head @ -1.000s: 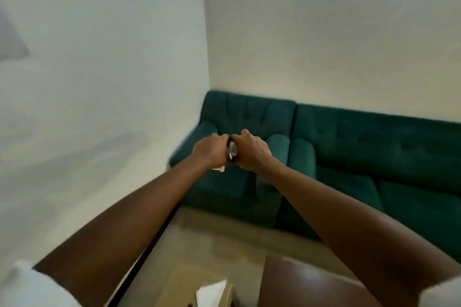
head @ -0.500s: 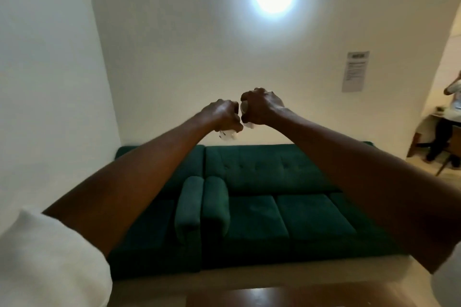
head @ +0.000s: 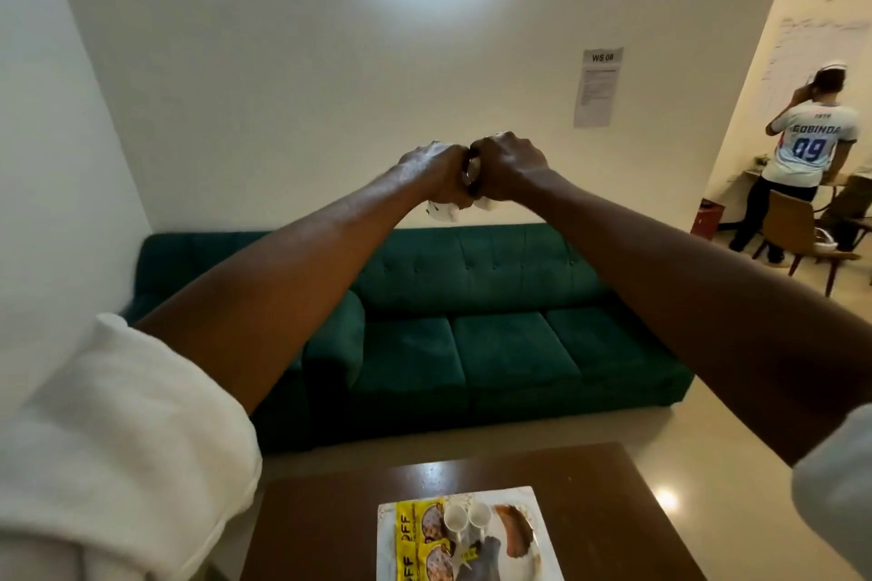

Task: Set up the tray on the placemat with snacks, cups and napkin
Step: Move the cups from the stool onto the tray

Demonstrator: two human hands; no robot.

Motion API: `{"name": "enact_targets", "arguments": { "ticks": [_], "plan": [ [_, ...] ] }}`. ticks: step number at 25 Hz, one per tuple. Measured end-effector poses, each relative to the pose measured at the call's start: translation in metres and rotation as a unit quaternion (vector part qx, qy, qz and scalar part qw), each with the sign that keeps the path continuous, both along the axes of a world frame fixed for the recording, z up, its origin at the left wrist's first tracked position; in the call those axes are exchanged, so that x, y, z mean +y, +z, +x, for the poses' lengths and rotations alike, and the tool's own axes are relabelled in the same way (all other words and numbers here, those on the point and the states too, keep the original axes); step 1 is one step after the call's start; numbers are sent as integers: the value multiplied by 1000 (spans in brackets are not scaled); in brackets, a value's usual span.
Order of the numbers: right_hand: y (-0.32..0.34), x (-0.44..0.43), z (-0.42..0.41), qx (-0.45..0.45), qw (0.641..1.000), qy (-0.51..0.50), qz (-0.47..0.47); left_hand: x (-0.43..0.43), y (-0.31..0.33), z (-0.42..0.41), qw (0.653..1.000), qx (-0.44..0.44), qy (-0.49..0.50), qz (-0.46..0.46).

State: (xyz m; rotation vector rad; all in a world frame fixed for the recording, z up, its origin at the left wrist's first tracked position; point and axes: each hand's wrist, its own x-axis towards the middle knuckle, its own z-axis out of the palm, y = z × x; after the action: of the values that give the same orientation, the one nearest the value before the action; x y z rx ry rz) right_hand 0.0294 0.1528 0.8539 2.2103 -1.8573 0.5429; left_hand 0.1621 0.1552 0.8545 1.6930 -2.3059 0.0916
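Observation:
My left hand [head: 434, 175] and my right hand [head: 509, 165] are raised at arm's length, fists pressed together. Both are closed on a small white paper piece [head: 443, 213] that pokes out below the knuckles; what it is cannot be told. Far below, on the brown table [head: 330, 528], lies a pale placemat [head: 542, 557]. On it are two yellow snack packets [head: 415, 528], two white cups [head: 467, 517] side by side, and a brown oblong item [head: 516, 531]. A dark object [head: 483, 561] lies just below the cups.
A green sofa [head: 472, 344] stands against the wall beyond the table. A notice sheet [head: 598, 87] hangs on the wall. At the right, through an opening, a person [head: 802, 165] stands with their back turned beside wooden chairs [head: 797, 231] and a desk.
The view swung right from the sofa corner, rose, then dipped, so the table and placemat came into sight. My fists stayed pressed together on the white piece.

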Motion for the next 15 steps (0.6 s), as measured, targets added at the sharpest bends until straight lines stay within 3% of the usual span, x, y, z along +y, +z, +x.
{"name": "enact_targets", "arguments": {
  "ticks": [8,11,15],
  "plan": [
    [-76,-63,-30,-43,999,-5,34,-61,-77,-28,999,31,27,10],
    [-147,-89,-35,-93,993,-1,77,-95,-157,-34,994,93,34,51],
    [-276,-101,-42,-92,981,-40,169,-103,-291,-41,986,81,57,136]
  ]
}}
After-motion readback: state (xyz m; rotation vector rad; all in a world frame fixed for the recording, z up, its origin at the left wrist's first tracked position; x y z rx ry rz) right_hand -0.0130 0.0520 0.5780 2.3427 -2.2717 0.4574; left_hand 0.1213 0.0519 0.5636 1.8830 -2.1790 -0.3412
